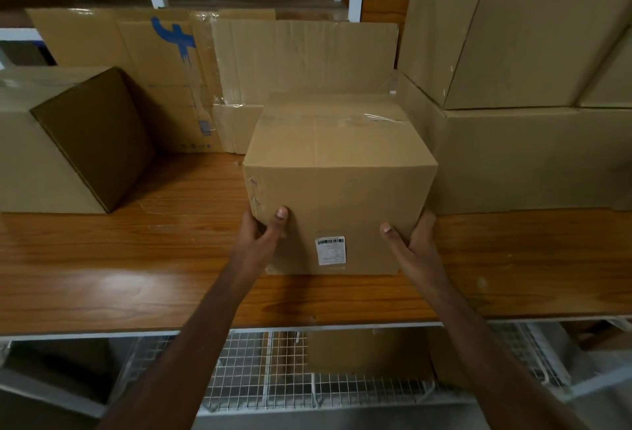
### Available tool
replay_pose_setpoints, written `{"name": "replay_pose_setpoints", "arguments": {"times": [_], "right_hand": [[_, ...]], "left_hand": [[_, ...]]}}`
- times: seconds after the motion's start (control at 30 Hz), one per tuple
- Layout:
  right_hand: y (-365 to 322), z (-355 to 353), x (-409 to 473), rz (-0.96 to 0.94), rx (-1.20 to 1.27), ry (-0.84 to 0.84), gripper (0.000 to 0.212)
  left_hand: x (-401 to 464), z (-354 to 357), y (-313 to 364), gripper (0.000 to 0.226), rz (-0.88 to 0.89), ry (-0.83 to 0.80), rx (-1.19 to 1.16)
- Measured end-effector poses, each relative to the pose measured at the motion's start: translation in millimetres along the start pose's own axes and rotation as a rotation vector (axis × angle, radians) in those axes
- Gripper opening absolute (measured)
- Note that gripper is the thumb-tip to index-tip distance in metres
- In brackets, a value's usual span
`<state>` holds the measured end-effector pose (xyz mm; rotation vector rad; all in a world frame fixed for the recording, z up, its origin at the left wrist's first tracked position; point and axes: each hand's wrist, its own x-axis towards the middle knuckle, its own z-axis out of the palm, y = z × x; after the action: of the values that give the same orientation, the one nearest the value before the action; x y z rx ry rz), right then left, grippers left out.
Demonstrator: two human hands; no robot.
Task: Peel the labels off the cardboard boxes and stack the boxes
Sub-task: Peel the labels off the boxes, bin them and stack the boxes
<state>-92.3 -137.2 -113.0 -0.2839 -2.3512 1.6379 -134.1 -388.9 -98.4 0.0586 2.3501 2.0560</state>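
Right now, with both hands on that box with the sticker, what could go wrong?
1. The label sits low on the box front, between the left hand and right hand; peeling needs one hand freed, so the box might slide on the smooth wooden table.
2. The paper label may tear and leave scraps.
3. The taller stack of boxes stands close on the right and could be bumped.

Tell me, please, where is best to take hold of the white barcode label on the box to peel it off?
Probably pinch a top corner of the label and pull down toward you. It lies flat on the near face of the box, between the left hand and right hand, which hold the box's sides, so one must let go.
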Motion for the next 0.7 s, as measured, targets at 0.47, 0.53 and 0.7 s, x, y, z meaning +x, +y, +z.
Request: {"name": "replay_pose_setpoints", "arguments": {"times": [0.47,0.53,0.7], "right_hand": [[-95,-42,16,-0.199,-0.199,0.144,0.053],[-102,-43,12,-0.212,-0.228,0.156,0.048],[-114,-49,9,-0.211,-0.297,0.146,0.043]], "left_hand": [[22,-5,119,0.046,0.243,0.257,0.272],[25,-5,123,0.049,0.209,0.261,0.338],[33,-7,127,0.050,0.146,0.237,0.495]]}}
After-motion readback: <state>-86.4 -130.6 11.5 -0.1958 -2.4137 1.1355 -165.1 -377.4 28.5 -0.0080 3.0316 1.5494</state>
